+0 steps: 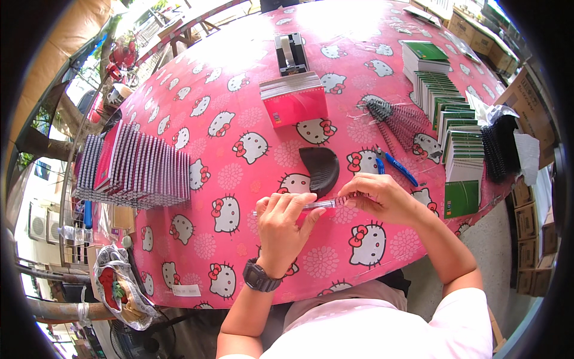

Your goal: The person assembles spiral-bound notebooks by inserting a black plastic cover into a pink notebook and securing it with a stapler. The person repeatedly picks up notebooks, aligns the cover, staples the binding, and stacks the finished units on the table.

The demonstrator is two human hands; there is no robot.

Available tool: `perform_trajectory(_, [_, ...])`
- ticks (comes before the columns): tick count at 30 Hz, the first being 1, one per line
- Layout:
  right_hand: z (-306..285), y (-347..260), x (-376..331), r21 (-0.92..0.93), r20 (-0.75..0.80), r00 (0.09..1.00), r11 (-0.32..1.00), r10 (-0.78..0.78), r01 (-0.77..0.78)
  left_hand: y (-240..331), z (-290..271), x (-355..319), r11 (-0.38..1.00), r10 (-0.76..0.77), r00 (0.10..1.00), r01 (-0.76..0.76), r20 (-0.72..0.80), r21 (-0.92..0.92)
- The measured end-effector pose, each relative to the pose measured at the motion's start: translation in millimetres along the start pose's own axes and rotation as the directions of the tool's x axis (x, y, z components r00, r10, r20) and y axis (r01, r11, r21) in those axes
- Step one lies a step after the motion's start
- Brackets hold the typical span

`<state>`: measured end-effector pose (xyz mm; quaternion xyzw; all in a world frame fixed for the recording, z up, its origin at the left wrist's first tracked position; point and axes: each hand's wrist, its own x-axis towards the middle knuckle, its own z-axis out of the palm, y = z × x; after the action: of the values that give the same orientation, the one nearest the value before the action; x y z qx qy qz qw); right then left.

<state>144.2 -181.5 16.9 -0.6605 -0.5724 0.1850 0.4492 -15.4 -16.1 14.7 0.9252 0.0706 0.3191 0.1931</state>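
My left hand [282, 224], with a black watch on the wrist, is closed on a thin, pale, narrow thing [321, 204], possibly a notebook seen edge-on; its kind is not clear. At its right end, my right hand [378, 194] pinches a dark spiral coil [343, 200] that lines up with it. Both hands are over the near middle of the table. Just beyond them lies a black curved block [321, 170]. Blue-handled pliers [400, 169] lie beyond my right hand.
The pink patterned tablecloth [323, 261] covers the table. A stack of coil-bound notebooks [143, 167] stands left. Pink booklets [296, 105] and a tape dispenser [291, 54] are at the far middle. Loose coils [397, 119] and green booklets [442, 102] lie right.
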Motion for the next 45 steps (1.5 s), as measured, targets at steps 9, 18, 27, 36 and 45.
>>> perform_trajectory(9, [1,6,2,-0.118,-0.049,0.982,0.978,-0.181,0.174,-4,6,-3,1.0,0.014,1.0,-0.013,-0.023,0.007])
perform_trajectory(18, [5,-5,4,0.02,0.002,1.0,1.0,-0.003,0.003,9,7,-1,0.997,0.037,0.998,-0.034,0.049,-0.062])
perform_trajectory(27, [-11,32,56,-0.306,0.166,0.982,0.942,-0.094,0.142,20,-1,2,0.996,0.059,0.991,-0.052,0.119,-0.066])
perform_trajectory(36, [6,40,89,-0.483,0.359,0.932,0.865,0.051,0.139,14,-1,-3,0.993,0.022,0.986,-0.002,0.163,-0.122])
perform_trajectory(45, [-17,46,23,0.308,0.191,0.96,0.917,0.203,-0.255,-13,-7,-25,1.0,-0.013,0.999,0.012,0.042,0.027])
